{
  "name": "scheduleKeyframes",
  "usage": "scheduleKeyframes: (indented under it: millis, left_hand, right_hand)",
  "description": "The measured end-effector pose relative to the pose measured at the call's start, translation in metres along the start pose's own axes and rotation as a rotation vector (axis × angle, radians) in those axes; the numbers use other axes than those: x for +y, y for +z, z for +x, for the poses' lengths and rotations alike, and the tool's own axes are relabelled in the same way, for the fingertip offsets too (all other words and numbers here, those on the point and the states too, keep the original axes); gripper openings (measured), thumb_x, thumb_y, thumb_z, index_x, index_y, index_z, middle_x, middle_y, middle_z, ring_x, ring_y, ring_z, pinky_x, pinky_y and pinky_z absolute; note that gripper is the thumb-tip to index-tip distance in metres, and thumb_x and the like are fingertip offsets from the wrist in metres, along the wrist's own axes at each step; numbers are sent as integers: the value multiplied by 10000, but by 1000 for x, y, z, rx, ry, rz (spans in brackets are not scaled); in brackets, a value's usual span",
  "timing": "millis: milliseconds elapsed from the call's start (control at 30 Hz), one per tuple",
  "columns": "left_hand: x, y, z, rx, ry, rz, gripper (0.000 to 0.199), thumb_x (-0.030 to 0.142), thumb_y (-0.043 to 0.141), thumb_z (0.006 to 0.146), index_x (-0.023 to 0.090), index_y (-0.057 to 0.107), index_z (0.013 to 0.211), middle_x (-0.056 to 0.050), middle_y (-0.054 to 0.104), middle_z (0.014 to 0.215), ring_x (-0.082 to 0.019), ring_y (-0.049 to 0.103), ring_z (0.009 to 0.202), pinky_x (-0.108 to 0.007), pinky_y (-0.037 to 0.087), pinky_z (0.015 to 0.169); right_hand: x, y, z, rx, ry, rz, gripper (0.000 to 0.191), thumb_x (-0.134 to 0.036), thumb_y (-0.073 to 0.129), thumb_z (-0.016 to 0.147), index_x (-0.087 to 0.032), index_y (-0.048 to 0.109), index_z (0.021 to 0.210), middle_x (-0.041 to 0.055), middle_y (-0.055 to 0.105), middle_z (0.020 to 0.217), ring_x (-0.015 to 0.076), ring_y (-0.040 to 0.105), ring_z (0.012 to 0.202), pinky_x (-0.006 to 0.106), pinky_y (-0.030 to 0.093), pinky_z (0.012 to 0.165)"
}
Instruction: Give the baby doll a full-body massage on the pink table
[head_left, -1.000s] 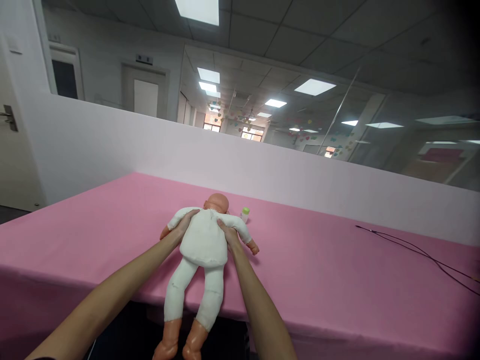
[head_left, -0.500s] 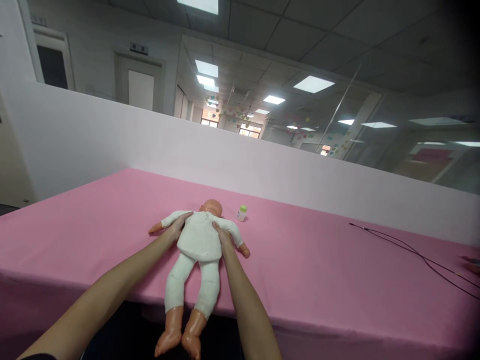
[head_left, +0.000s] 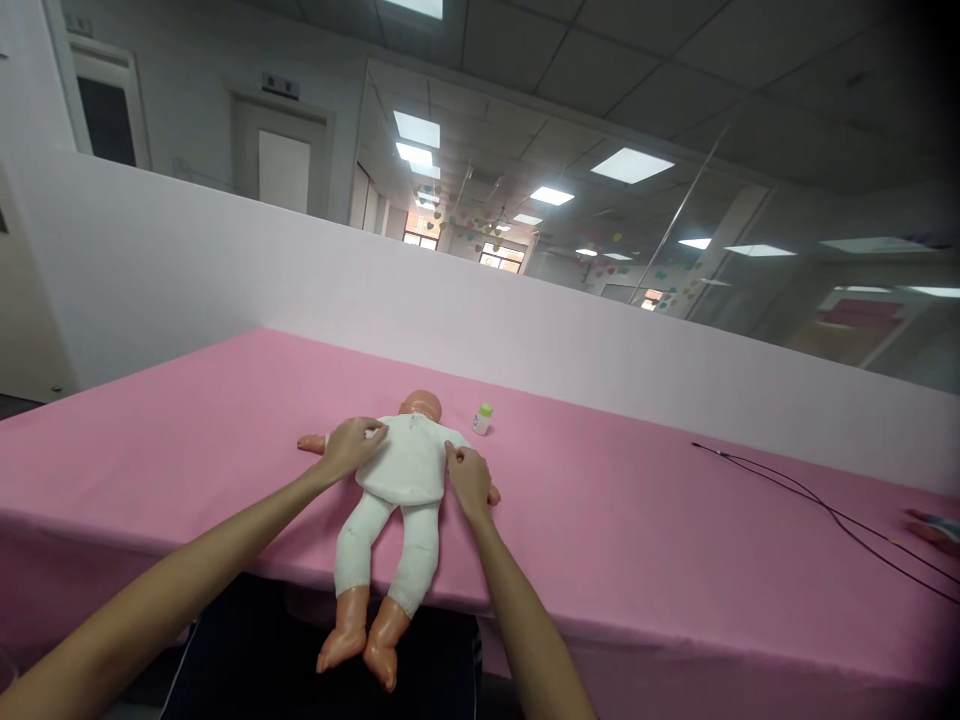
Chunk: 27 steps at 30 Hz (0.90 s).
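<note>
A baby doll (head_left: 405,460) with a bald head and a white cloth body lies flat on the pink-covered table (head_left: 600,520). Its face does not show, and its feet hang past the front edge. My left hand (head_left: 354,447) is over the doll's arm and shoulder on the left, fingers loosely bent with a gap at the thumb. Over the other arm hovers or rests my right hand (head_left: 469,478), loosely curled, nothing visible in it; contact is hard to tell. Beyond the right hand stands a small bottle (head_left: 482,420) with a green cap.
Thin black cables (head_left: 795,485) run along the table's right side. A blurred, colourful object (head_left: 930,527) lies at the far right edge. Behind the table rises a white partition (head_left: 525,330) with glass above it.
Both hands have come off the sides of the doll's torso and lifted outward over its arms. The doll's arm on the left has shifted slightly upward in view.
</note>
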<state>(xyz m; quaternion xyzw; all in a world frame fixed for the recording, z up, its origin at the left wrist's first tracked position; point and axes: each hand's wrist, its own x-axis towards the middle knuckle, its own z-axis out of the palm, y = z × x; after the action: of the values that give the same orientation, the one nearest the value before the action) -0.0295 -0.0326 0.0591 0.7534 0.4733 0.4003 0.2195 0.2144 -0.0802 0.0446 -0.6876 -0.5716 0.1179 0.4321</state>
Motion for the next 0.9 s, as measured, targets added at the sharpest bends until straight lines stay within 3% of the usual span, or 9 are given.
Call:
scheduleKeyframes:
  millis: [67,133,267,500,567,667,733,800,900]
  left_hand:
    - [16,12,4,-46,166,-22,489,520,455,995,193,710,1254,-120,706,1326,-327,630,1237,-403,428,1088]
    - [25,30,7,-121,224,-10,577,560,495,980,154,635,1364,-159,589,1487,-346,502,1402,-404,325,1187]
    - [17,59,7,-162,166,67,713,572,584,934,84,540,1452,-226,447,1591,-371,302,1532,-423,194,1249]
    - [8,62,2,-296,87,261,725,581,414,1021,45,452,1509,-251,381,1620,-363,290,1538,-423,238,1221]
    - [17,59,2,-261,82,372,708,588,458,1001,47,516,1454,-272,454,1566,-400,370,1488,-466,291,1187]
    - [40,62,8,-146,121,454,537,522,566,956,62,682,1208,-295,640,1319,-455,556,1284,-538,377,1088]
    - [57,72,22,-124,185,307,420,469,562,962,119,712,1139,-237,697,1207,-427,617,1184,-531,417,1045]
    - [71,91,45,-141,184,6,392,489,525,981,187,713,1147,-160,723,1187,-377,641,1157,-490,452,1036]
    - [83,129,91,-187,-65,-514,491,611,510,966,175,725,1040,-148,738,1123,-339,663,1127,-441,495,1033]
  right_hand:
    - [-2,6,3,48,-142,-1,436,-504,421,984,-198,730,1003,138,751,1061,317,655,1049,441,475,972]
    - [0,16,4,-24,-271,21,488,-467,400,1007,-202,651,1330,133,622,1431,305,510,1373,463,357,1165]
    - [17,35,6,-248,-265,20,581,-420,383,1018,-166,504,1527,99,341,1670,285,202,1582,492,181,1277]
    - [35,40,7,-318,-277,102,562,-480,407,1028,-193,563,1486,93,435,1620,266,284,1556,478,185,1276]
    - [34,33,11,-270,-284,123,527,-483,464,1007,-197,629,1419,106,533,1549,284,409,1489,469,258,1246]
    - [36,15,29,-124,-236,195,418,-487,529,961,-194,771,1137,107,760,1212,286,679,1158,412,468,1068]
    - [42,2,49,-7,-182,257,397,-489,520,947,-188,780,936,93,796,986,267,724,952,374,533,920]
    - [53,-10,73,99,-125,263,395,-467,488,947,-184,755,880,92,787,913,258,720,890,355,544,849]
    - [75,-22,109,167,-64,113,351,-365,455,937,-167,738,999,117,779,990,260,710,918,361,543,839]
